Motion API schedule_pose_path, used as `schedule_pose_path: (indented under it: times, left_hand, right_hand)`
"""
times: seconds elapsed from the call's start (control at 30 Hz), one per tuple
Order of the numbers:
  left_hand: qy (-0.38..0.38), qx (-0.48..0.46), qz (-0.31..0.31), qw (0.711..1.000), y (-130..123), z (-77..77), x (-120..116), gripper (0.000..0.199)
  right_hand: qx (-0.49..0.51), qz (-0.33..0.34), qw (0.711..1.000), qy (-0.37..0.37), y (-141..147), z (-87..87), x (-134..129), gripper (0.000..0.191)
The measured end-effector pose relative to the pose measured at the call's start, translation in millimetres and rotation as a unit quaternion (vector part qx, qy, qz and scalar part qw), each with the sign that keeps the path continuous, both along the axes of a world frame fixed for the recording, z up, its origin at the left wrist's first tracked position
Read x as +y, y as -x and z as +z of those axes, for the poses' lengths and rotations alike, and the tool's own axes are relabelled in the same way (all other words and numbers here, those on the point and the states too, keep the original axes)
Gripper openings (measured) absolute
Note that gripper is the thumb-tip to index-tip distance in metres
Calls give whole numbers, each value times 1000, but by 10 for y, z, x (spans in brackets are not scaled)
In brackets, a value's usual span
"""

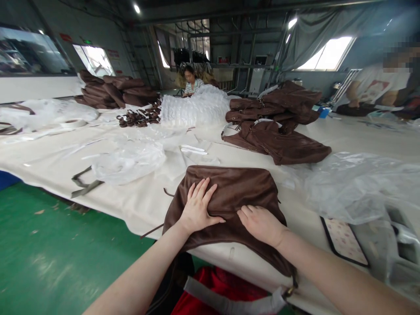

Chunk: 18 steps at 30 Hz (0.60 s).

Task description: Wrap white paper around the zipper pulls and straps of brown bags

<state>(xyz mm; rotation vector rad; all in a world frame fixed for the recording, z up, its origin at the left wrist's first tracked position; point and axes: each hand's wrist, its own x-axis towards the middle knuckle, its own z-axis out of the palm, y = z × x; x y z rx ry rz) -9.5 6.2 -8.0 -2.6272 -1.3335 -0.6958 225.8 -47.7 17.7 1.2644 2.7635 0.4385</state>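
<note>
A dark brown leather handbag (243, 186) lies flat at the near edge of the table, its strap, partly wrapped in white, hanging over the edge. My left hand (198, 210) rests open on the bag's left half, fingers spread and palm down. On the right half, my right hand (259, 223) is closed, with its curled fingers against the leather near a crease. Whatever those fingers may pinch is hidden beneath them. Thin brown cords stick out at the bag's left side.
Brown bags (275, 131) are piled beyond, with another brown stack (111, 92) at back left. Bundled clear plastic (197, 105) stands between. Loose plastic (354, 183) and a phone-like object (344, 240) lie on the right. One person (193, 83) sits across; another (377, 87) stands at right.
</note>
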Motion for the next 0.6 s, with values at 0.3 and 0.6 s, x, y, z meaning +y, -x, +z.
schedule_pose_path:
  times: [0.3, 0.6]
  left_hand:
    - [11, -3, 6, 1000, -19, -27, 17, 101]
    - [25, -8, 0, 1000, 32, -42, 30, 105]
  right_hand:
    - [-12, 4, 999, 37, 54, 11, 46, 22]
    - [-16, 52, 998, -7, -30, -82, 75, 22]
